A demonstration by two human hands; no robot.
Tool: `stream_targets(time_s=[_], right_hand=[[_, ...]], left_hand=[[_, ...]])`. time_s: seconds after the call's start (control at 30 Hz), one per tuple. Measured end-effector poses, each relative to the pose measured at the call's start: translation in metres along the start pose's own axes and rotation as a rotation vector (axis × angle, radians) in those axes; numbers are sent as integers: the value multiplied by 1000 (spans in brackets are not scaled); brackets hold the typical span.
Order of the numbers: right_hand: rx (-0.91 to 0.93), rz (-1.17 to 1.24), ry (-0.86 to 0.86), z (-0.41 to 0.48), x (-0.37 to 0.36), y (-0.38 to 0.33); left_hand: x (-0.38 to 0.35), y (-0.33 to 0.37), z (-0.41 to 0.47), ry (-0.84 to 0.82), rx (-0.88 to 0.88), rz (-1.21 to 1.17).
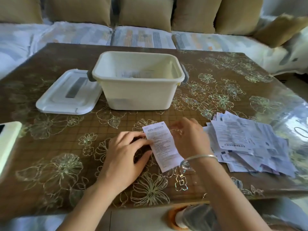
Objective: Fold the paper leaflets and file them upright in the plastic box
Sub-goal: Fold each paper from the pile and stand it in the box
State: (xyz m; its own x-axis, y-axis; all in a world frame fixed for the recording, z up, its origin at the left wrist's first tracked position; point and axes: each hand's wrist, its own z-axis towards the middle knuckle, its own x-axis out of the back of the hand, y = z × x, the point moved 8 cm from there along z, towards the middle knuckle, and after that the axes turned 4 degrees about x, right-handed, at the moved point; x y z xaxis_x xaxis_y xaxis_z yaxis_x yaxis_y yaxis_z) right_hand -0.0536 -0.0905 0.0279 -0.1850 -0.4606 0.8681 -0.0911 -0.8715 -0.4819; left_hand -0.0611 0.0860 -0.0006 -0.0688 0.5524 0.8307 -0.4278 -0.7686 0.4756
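Your left hand (pixel 123 154) pinches the leaflet (pixel 162 145) by its edge; your right hand (pixel 191 139) hovers spread. It's flimsy paper, so hold the edges lightly.

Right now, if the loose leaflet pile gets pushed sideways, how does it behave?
Likely fans apart rather than moving as one: the leaflet pile is loose, sheets splayed at different angles. Probably slides easily, as the table looks glossy. Sheets look thin, so likely floppy if lifted.

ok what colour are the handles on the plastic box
Grey handles on a cream plastic box, clearest in the head view.
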Motion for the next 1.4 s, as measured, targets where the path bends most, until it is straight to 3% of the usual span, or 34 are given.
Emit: stream_targets(time_s=[0.13, 0.5, 0.63, 0.77, 0.9, 1.03, 1.2, 1.3, 1.4], right_hand=[[-157, -90, -277, 12, -16, 11], [-182, -93, -439, 21, -22, 4], [-117, -47, -390, 21, -18, -1], [-132, 310, -409, 16, -25, 0], [46, 540, -158, 13, 3, -16], [280, 787, -2, -8, 24, -37], [362, 485, 35, -41, 2, -23], [437, 266, 69, -57, -3, -19], [448, 205, 67, -65, -8, -15]], left_hand=[[0, 0, 1, 8, -1, 21], [0, 4, -2, 36, -47, 22], [1, 3, -2, 46, -42, 22], [8, -1, 1, 59, 17, -165], [33, -13, 8, 132, 213, -535], [68, 11, 11, 251, 45, -521], [53, 16, -4, 250, -82, -182], [33, 5, -22, 157, -53, -189], [24, 3, -33, 117, -16, -223]])
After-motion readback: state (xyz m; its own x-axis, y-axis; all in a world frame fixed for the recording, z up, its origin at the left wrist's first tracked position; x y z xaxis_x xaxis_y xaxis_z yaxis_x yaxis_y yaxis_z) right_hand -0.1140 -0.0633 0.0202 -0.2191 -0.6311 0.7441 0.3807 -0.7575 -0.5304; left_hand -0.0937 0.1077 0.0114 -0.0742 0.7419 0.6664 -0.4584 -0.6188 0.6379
